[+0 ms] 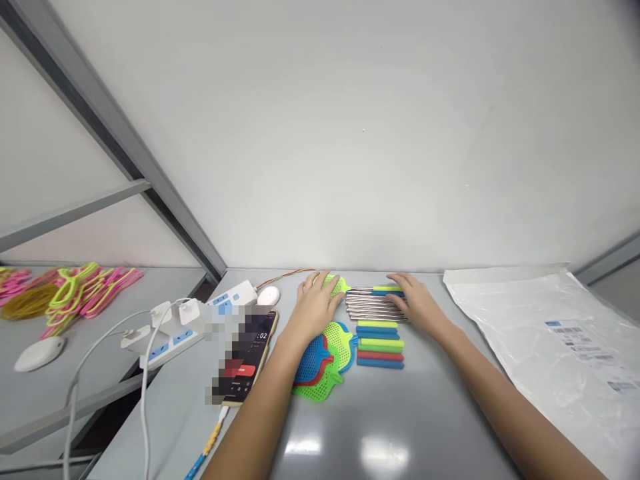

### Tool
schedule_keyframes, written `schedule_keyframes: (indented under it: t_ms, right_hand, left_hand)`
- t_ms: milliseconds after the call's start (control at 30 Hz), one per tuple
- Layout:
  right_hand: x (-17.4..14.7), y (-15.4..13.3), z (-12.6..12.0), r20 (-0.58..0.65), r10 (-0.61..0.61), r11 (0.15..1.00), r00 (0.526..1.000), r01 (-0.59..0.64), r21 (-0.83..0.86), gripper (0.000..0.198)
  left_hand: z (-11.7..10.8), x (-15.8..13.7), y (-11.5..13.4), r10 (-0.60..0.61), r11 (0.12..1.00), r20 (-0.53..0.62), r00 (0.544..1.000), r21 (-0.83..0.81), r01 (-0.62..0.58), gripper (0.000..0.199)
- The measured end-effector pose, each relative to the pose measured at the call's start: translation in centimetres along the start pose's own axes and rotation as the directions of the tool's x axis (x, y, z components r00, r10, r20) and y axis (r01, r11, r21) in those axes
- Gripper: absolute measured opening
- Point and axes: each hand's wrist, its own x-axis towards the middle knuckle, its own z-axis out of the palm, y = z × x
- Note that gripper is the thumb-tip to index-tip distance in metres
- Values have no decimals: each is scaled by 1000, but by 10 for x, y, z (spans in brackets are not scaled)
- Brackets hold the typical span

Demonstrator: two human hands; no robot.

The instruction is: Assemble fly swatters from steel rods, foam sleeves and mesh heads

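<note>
My left hand (316, 303) lies with fingers spread over a yellow-green perforated fly swatter head (341, 285) near the wall. More swatter heads overlap below it: a blue one (311, 360), a green one (320, 390) and a yellow-green one (341, 340), with red showing between. My right hand (417, 303) reaches in from the right, thumb and fingers apart, around the ends of a yellow-green handle (384, 289) and a blue one. Under these lies a row of thin metal rods (373, 308). Coloured handle tubes (380, 356) lie side by side nearer me.
On the left are a power strip (173, 350) with chargers and cables, a phone (250, 360) and a round white object (269, 296). A white plastic mailer bag (540, 327) covers the right side. Pink and yellow cords (85, 293) lie on the neighbouring table. A wall rises behind.
</note>
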Motion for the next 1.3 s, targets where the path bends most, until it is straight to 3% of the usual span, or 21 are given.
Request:
schedule_keyframes:
  t_ms: [67,133,233,333,600,833,967,1033,1100,1200,1300]
  right_hand:
    - [-22,0,-6,-42,4,1000,999,-4,1,30]
    - [-45,2,-12,-64,7,1000,998,-7,-1,23]
    - [-66,5,-16,-59,3,1000,998,-4,-13,18]
    - [-69,9,-16,-32,-8,1000,999,7,-25,16]
    - [-70,20,-5,-8,-2,1000,1000,2,-2,15]
    - [-69,11,-14,-58,18,991,998,-11,131,18]
    - [-67,-1,-21,-149,100,969,984,-62,240,20]
    - [-69,-8,-24,-242,187,948,952,-110,299,21]
    - [-72,-16,-28,-366,289,920,885,-151,361,22]
    - [-77,-25,-36,-540,415,879,732,-171,445,22]
    - [-80,-31,-49,-666,463,865,585,-134,484,20]
  left_hand:
    - [-11,-26,6,30,999,-39,999,-13,-31,40]
    - [-13,-59,12,54,996,-168,984,-54,-63,37]
    - [-3,-109,18,-3,997,-361,932,-75,-26,30]
    - [10,-140,23,-28,997,-414,910,-74,-3,30]
    - [8,-140,29,-198,977,-348,917,-140,158,35]
    - [12,-142,29,-180,981,-252,951,-119,154,47]
    - [18,-141,25,-176,982,-236,956,-111,154,50]
    - [20,-140,24,-177,981,-229,957,-121,153,51]
    - [21,-140,24,-189,978,-227,955,-135,162,51]
    - [20,-141,25,-210,971,-221,952,-158,178,49]
    - [18,-140,26,-217,967,-215,952,-178,180,46]
